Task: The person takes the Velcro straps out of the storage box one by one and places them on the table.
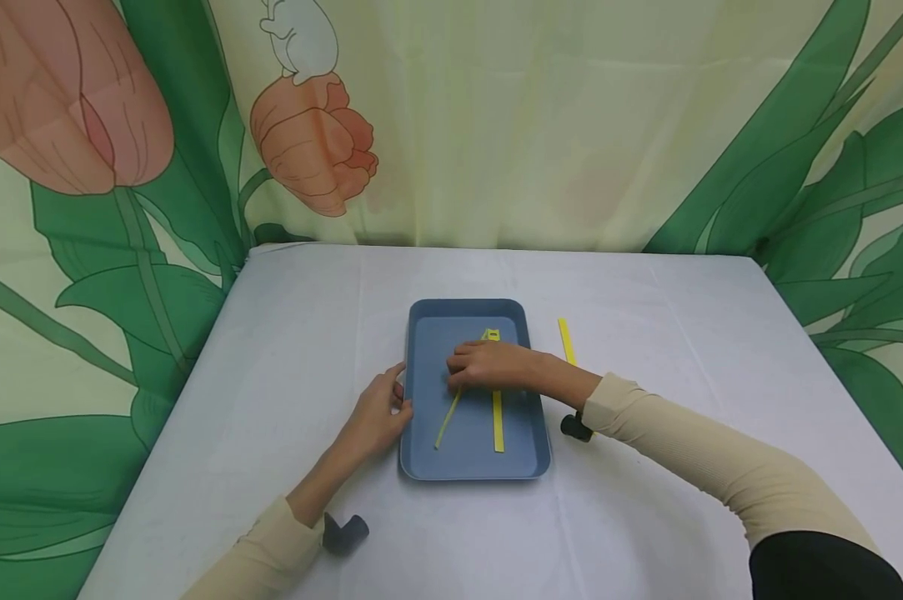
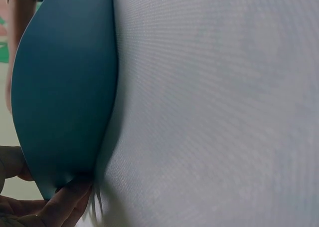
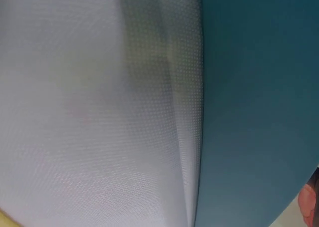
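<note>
Centre of frame, a thin yellow strip [image 1: 448,419] slants in the blue tray [image 1: 462,464]. Left hand [image 1: 378,414] grips tray edge; right hand [image 1: 489,364] covers strip, pinch hidden, cannot tell. I judge strip light, bendable: grasp mid-length.

The person wore cream-coloured long sleeves. The right sleeve [image 1: 669,429], nearer the right edge of the counter [image 1: 661,333], was finely ribbed, creased around the elbow and finished with a plain cuff. The left sleeve [image 1: 259,550], nearer the left edge, matched its colour. A black outer layer [image 1: 826,567] covered the upper right arm. Beside each cuff showed a dark, stubby cylinder [image 1: 349,535].
</note>
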Action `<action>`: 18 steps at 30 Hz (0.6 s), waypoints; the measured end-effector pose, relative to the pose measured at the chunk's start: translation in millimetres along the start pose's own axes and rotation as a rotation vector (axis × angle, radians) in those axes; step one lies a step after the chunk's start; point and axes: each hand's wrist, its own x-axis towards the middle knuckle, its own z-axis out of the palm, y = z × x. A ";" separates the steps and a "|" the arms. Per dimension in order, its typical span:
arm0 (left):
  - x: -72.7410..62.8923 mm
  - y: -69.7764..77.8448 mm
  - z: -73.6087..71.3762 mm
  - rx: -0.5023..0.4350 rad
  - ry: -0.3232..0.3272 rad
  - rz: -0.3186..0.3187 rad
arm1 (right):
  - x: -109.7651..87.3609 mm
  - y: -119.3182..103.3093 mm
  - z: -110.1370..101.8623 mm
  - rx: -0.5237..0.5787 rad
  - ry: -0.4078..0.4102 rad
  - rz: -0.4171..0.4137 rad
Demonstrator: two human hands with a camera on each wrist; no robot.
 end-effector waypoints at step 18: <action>0.1 2.8 -0.7 0.006 -0.011 -0.021 | -5.0 0.3 -10.7 -0.137 0.105 -0.028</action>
